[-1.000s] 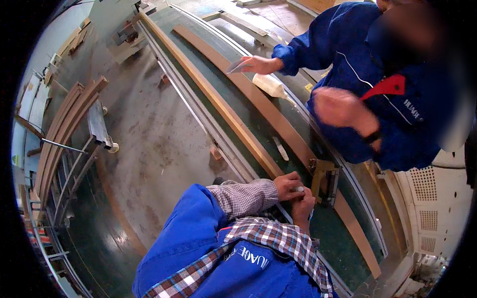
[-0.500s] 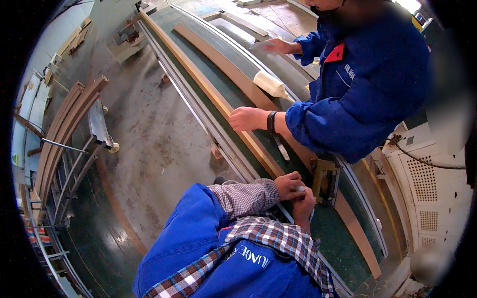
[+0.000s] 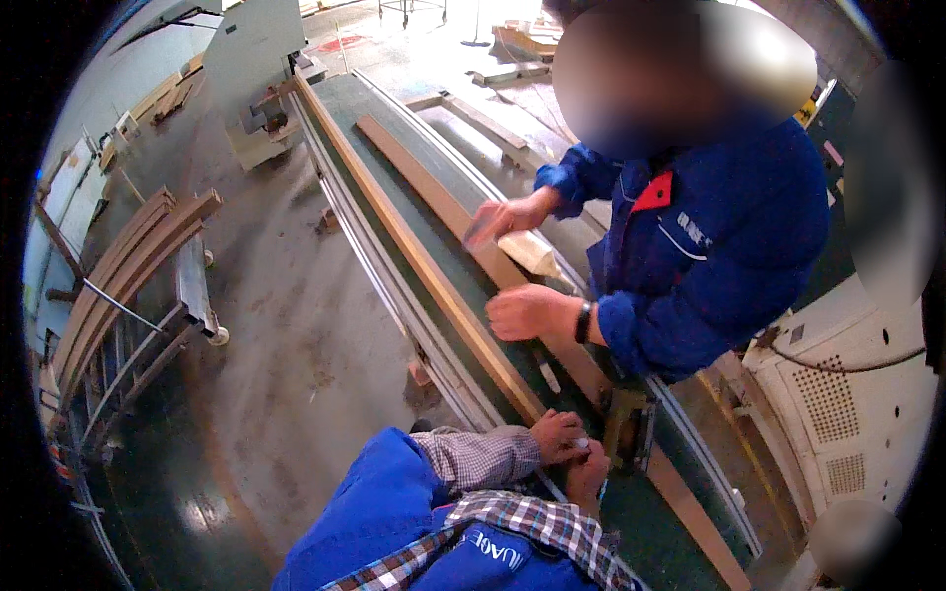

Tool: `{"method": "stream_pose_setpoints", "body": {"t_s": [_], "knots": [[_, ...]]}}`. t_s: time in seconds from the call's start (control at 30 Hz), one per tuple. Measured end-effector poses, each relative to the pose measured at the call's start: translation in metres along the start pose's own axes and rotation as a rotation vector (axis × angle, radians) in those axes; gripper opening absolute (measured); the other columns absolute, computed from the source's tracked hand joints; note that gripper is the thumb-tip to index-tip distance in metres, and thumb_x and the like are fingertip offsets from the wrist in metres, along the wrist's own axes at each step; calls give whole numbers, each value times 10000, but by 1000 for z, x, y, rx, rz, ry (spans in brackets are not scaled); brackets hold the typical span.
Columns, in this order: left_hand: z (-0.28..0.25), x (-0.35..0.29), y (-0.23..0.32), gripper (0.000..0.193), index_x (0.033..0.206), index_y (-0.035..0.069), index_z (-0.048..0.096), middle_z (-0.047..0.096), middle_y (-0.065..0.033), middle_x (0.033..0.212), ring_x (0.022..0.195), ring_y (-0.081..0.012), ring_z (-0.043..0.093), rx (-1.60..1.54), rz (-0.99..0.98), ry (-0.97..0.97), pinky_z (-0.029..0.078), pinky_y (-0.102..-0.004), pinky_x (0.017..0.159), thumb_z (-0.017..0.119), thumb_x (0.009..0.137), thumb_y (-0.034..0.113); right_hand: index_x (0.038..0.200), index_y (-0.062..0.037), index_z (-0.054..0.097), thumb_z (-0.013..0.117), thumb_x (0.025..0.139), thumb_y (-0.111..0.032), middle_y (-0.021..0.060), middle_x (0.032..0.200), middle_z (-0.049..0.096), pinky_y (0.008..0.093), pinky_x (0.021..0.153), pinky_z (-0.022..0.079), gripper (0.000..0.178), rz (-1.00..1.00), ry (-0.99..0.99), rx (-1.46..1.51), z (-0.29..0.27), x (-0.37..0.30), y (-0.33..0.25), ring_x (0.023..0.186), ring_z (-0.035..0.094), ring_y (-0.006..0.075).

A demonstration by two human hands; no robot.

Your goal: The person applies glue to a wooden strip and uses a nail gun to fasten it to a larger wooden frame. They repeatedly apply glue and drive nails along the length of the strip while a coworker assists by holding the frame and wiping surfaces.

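The left hand (image 3: 557,436) and right hand (image 3: 588,468) meet above the green bench (image 3: 631,522), near its left edge; the right closes around a small white object (image 3: 582,443), perhaps a cap, whereas the left's grip cannot be told; a wooden strip (image 3: 422,258) follows that edge

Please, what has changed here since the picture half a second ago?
The co-worker's watch hand moved right, away from the light strip; the other hand came left, toward the brown board. The view tilted up. The wearer's left hand and right hand stayed together at a small white thing.
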State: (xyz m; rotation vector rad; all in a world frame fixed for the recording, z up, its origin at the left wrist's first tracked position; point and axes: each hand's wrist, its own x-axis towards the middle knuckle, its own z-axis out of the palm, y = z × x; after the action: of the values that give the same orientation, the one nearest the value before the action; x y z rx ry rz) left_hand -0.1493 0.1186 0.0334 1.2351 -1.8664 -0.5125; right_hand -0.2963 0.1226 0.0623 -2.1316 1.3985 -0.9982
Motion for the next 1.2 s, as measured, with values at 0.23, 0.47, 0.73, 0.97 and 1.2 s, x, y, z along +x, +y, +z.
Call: {"method": "stream_pose_setpoints", "body": {"t_s": [0.23,0.47,0.73,0.97,1.2], "knots": [[-16,7,12,334,999,151,627,540,-80,1004,935,-261,529,42,-29,-55,368,-400,767,638,775,399,881,0,583,666,746,-130,141,773,611,339,611,464,206,109,-8,97,3,2,1,690,590,225],[-14,3,11,345,983,131,632,541,-88,1020,930,-273,531,-12,-37,-6,379,-417,771,666,755,388,836,-6,572,607,742,-85,164,699,574,377,553,431,128,-90,18,-48,0,7,-9,622,565,314],[-9,3,7,348,961,134,646,559,-77,970,947,-255,530,-7,-30,6,369,-401,775,638,765,421,868,-12,602,618,795,-153,157,765,596,361,589,453,159,-57,-5,6,9,1,23,680,597,279],[-5,3,4,345,981,151,627,556,-69,975,920,-265,535,101,-35,-3,368,-403,756,637,769,424,936,-50,592,596,785,-243,136,864,603,416,629,427,245,52,-95,-22,4,-2,15,750,571,341],[-18,3,15,347,1013,141,620,553,-96,1013,967,-276,518,33,-22,-9,367,-436,787,653,774,390,941,-48,592,629,779,-272,126,909,612,422,671,417,279,1,-62,-44,2,-2,8,755,562,357]]}}
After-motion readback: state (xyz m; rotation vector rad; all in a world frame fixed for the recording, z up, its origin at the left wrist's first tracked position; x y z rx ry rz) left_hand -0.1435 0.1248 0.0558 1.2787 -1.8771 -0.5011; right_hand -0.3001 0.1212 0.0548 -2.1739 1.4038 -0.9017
